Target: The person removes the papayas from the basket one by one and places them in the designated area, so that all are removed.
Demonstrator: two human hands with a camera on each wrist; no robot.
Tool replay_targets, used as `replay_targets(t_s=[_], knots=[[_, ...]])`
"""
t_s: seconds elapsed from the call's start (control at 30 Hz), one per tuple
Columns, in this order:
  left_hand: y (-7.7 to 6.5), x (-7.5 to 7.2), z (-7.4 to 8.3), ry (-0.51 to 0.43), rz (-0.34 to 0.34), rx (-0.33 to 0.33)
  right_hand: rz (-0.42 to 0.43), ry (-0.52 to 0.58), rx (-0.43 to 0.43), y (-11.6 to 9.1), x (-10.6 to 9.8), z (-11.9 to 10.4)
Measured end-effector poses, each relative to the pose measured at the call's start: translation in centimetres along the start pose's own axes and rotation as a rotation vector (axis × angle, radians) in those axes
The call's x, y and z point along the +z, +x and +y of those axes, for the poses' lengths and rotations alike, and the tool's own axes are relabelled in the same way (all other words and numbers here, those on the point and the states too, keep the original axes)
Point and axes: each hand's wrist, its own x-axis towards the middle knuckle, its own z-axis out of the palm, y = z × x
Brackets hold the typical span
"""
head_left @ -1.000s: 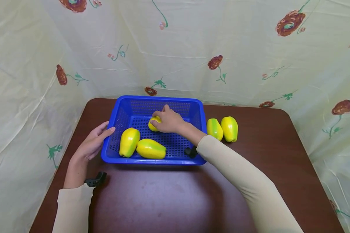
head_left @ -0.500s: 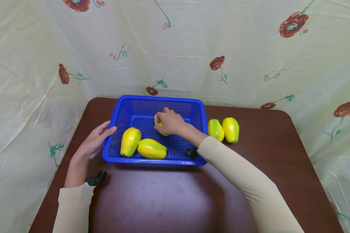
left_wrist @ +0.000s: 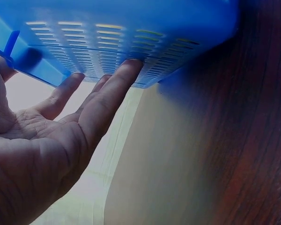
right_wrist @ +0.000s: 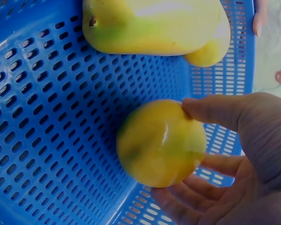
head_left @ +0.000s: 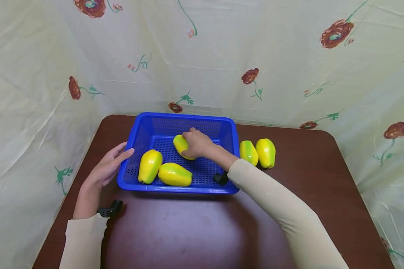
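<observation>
A blue perforated plastic basket point(head_left: 185, 189) stands on the table. Inside it, my right hand point(head_left: 199, 145) grips a yellow-green papaya point(head_left: 180, 143), with thumb and fingers on opposite sides in the right wrist view. Two more papayas lie at the basket's front left: one roughly lengthwise point(head_left: 150, 166), the other crosswise point(head_left: 175, 174). My left hand point(head_left: 108, 163) holds the basket's left side. Its thumb lies over the rim, while the fingertips point(left_wrist: 131, 65) touch the slotted outer wall in the left wrist view.
Two further papayas, one point(head_left: 248, 152) beside the basket's right wall and one point(head_left: 265, 153) right of it, lie on the dark brown table point(head_left: 309, 168). A floral cloth point(head_left: 208, 56) hangs behind the table and along its sides.
The gripped papaya has shifted slightly to the right and turned in my right hand, so more of its length shows. My left hand has stayed at the basket's side.
</observation>
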Motion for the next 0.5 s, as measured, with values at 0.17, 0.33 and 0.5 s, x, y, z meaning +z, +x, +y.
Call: replay_targets(t_s=[0.17,0.33,0.5], knots=[[-0.17,0.13,-0.14,-0.006,-0.008,0.006,-0.039,0.051,-0.011,0.06,0.34,0.35],[-0.11,0.22,-0.07,-0.014,-0.015,0.009,-0.076,0.054,-0.006,0.20,0.29,0.68],[0.01,0.23,0.01,-0.022,-0.008,0.014,-0.072,0.063,-0.021,0.19,0.03,0.94]])
